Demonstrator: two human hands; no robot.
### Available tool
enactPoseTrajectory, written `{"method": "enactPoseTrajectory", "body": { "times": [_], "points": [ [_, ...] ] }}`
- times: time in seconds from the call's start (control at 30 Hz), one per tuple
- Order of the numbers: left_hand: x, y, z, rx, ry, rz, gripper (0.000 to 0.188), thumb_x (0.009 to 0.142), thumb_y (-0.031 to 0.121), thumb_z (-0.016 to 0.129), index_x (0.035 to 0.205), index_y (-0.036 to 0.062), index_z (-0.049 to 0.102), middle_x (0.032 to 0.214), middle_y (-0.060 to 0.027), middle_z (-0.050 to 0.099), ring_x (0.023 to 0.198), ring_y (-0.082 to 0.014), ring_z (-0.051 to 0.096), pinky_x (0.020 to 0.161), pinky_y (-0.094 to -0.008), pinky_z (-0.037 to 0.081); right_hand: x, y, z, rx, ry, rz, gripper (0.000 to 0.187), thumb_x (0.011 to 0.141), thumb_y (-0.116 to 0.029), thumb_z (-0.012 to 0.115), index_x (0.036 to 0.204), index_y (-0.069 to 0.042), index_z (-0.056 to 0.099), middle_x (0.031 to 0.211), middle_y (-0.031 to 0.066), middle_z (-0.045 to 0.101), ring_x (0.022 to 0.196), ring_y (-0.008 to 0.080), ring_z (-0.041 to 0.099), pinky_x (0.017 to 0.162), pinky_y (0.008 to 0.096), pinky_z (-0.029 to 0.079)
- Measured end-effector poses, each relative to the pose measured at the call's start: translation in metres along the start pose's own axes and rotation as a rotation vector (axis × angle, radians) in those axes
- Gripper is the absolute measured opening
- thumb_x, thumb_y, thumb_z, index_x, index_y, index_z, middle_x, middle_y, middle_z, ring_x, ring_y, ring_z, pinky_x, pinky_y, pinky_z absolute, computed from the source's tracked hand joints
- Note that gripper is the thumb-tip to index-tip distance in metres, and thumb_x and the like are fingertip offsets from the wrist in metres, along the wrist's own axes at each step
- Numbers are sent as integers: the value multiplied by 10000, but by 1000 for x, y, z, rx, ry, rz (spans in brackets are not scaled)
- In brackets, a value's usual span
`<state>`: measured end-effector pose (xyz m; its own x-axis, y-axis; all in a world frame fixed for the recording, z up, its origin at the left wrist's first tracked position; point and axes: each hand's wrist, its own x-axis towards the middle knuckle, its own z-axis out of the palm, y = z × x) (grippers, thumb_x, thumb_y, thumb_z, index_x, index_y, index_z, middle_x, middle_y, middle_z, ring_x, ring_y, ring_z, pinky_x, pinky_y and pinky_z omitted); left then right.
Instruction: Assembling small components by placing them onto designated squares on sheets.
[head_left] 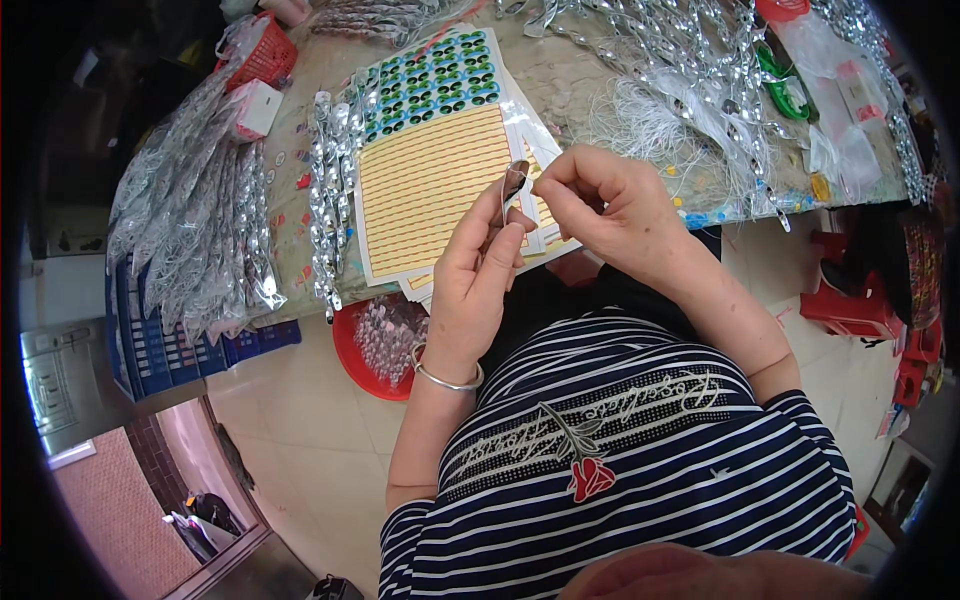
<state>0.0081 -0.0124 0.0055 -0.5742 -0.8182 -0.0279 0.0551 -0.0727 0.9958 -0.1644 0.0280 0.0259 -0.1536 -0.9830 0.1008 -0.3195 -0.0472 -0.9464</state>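
Note:
Above the near edge of the table, my left hand grips a small dark, shiny piece between thumb and fingers. A thin pale edge or strand runs down from it. My right hand is close beside it, thumb and forefinger pinched together at the piece's edge; what they hold is too small to tell. Beneath the hands lies a yellow sheet with rows of short red lines. Beyond it is a sheet of green and blue oval stickers. Silver strands lie left of the sheets.
Bundled silver strips in clear wrap hang over the table's left edge. White threads and silver strands cover the right side. Below stands a red basin of small shiny pieces. A red basket and green basket sit farther back.

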Motion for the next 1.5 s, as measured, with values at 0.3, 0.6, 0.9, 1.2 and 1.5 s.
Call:
{"method": "enactPoseTrajectory", "body": {
  "times": [0.3, 0.6, 0.9, 1.2, 1.5],
  "points": [
    [-1, -2, -1, -35, -4, -9, 462, 959, 130, 511, 1391, 17, 393, 995, -16, 597, 694, -21, 444, 571, -145, 374, -1, -2, 0, -3, 0, 6, 116, 907, -110, 587, 865, -3, 591, 648, -14, 576, 588, 29, 545, 522, 190, 438],
    [-1, 1, 2, 14, 0, -15, 435, 956, 71, 464, 1384, 16, 410, 974, -25, 558, 677, -29, 415, 549, -152, 352, 2, -2, 1, -6, 18, 18, 192, 881, -192, 602, 840, -4, 611, 651, 87, 638, 516, 147, 597, 500, 284, 483],
    [1, 3, 0, 92, -63, 52, 525, 937, 50, 511, 1433, 73, 344, 973, -17, 557, 712, -53, 450, 629, -172, 395, 2, 0, 1, -47, 52, -101, 126, 878, -129, 619, 838, -10, 608, 629, -8, 582, 536, 21, 498, 477, 202, 398],
    [-6, -5, -4, 160, -77, 13, 453, 927, 46, 524, 1371, 48, 440, 1017, -54, 555, 846, -104, 522, 734, -215, 446, -3, 1, 1, -96, 16, -130, 116, 871, -140, 623, 888, -25, 616, 640, 23, 608, 533, 60, 529, 484, 226, 415],
    [-4, -4, -5, 175, 13, 53, 427, 932, 44, 522, 1353, 19, 453, 1005, -40, 573, 796, -66, 485, 674, -181, 395, -3, 2, -4, -121, 47, -145, 110, 900, -119, 597, 939, -16, 604, 681, 23, 593, 560, 48, 519, 499, 216, 417]
  ]
}}
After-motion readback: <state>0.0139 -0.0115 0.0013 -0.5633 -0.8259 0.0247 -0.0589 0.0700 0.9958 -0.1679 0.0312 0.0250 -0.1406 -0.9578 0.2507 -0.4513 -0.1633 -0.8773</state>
